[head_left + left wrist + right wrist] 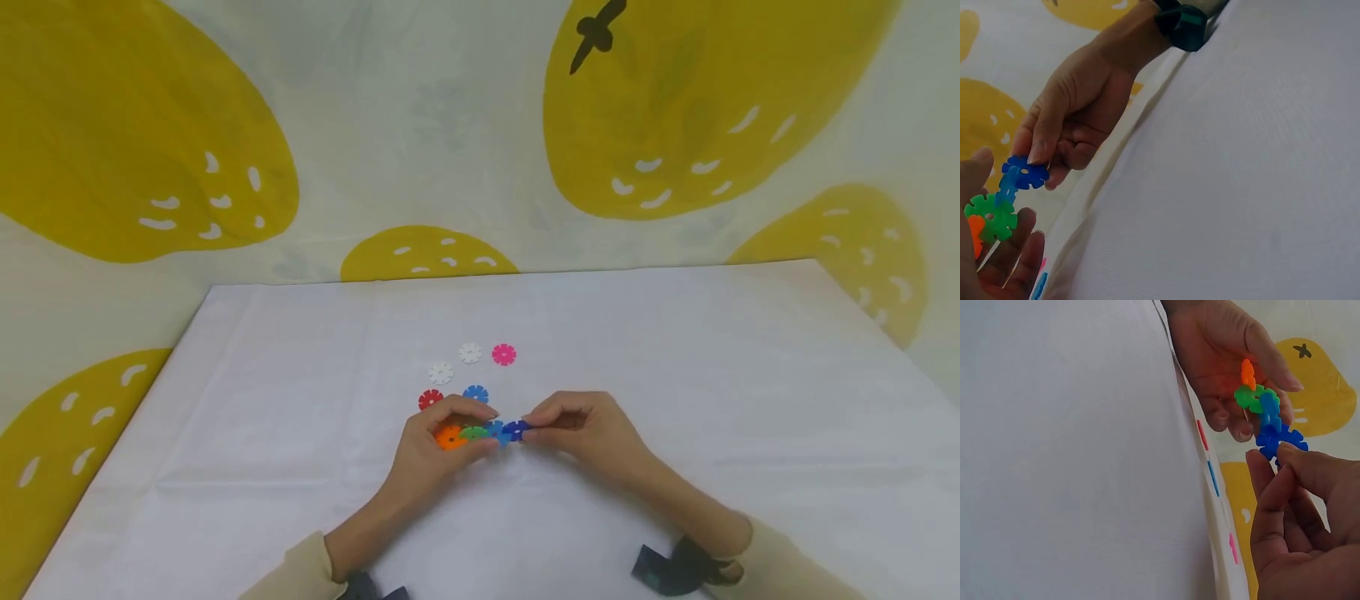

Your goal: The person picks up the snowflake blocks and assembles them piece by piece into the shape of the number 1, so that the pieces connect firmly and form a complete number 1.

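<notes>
A short chain of notched plastic snowflake discs hangs between the hands: an orange disc (452, 437), a green disc (1247, 399), a light blue disc (1269, 412) and a dark blue disc (1027, 174). My right hand (603, 433) pinches the dark blue disc at the chain's end between thumb and finger. Around the orange and green end, my left hand (423, 454) curves loosely. Its thumb and fingertips stand apart in both wrist views, with the chain between them. Whether the orange disc touches the left palm is hard to tell.
Beyond the hands, loose discs lie on the white-covered table (675, 350): white ones (470, 353), a pink disc (504, 355), a red disc (431, 399) and a blue disc (476, 393). A patterned cloth (420, 150) hangs behind the table.
</notes>
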The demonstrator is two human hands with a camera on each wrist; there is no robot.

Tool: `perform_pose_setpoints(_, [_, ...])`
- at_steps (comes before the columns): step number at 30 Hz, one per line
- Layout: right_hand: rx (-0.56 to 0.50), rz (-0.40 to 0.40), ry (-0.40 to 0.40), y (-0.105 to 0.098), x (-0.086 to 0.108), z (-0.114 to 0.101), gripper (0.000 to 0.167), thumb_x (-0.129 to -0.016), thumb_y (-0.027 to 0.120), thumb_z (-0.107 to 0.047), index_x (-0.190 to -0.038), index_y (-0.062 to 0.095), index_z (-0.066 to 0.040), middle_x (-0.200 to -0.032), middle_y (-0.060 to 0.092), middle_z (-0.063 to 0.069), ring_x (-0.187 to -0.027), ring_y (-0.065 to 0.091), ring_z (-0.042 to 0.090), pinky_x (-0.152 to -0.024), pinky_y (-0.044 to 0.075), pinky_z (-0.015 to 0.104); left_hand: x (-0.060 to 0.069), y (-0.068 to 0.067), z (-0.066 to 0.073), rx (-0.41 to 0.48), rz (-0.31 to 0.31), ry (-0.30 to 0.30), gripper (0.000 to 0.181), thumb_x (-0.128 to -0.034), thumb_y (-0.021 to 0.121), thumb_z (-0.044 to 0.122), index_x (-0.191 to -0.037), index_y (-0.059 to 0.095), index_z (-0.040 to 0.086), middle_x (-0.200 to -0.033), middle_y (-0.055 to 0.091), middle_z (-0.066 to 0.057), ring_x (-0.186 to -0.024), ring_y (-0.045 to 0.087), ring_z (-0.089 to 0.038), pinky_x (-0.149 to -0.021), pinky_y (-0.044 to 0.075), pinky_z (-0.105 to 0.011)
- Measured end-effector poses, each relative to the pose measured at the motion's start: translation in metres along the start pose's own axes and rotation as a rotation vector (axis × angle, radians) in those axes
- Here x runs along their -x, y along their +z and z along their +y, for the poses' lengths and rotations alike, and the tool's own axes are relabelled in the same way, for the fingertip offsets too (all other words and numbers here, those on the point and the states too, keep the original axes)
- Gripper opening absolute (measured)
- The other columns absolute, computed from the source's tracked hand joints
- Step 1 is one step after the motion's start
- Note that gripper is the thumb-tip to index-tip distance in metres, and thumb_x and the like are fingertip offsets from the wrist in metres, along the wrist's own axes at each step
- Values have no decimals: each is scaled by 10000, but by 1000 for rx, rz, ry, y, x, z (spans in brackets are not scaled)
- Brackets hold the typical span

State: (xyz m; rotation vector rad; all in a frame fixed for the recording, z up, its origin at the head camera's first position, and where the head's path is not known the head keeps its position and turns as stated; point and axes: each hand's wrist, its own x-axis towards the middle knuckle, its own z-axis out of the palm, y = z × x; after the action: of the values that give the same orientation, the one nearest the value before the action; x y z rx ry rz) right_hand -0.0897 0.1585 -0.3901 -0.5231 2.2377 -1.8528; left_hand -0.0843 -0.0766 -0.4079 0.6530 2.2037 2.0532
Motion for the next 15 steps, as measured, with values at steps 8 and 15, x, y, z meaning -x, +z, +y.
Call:
perform_pose_setpoints(8, [40, 20, -4, 8, 2, 1, 133, -801, 764, -57, -912, 749, -128, -895, 698, 27, -860, 672, 214, -789, 541, 300, 0, 2, 0, -76, -27, 52, 230, -808, 775, 117, -1022, 692, 134, -1011, 687, -9, -990, 595, -190, -813, 499, -319])
perform_pose_setpoints(15, [41, 12, 18, 13, 4, 1, 123, -816, 760, -100, -930, 744, -143, -913, 700, 21, -881, 678, 209, -802, 535, 286, 2, 4, 2, -101, 19, 52, 166, -813, 773, 142, -972, 727, 156, -928, 710, 64, -891, 641, -166, -757, 508, -290])
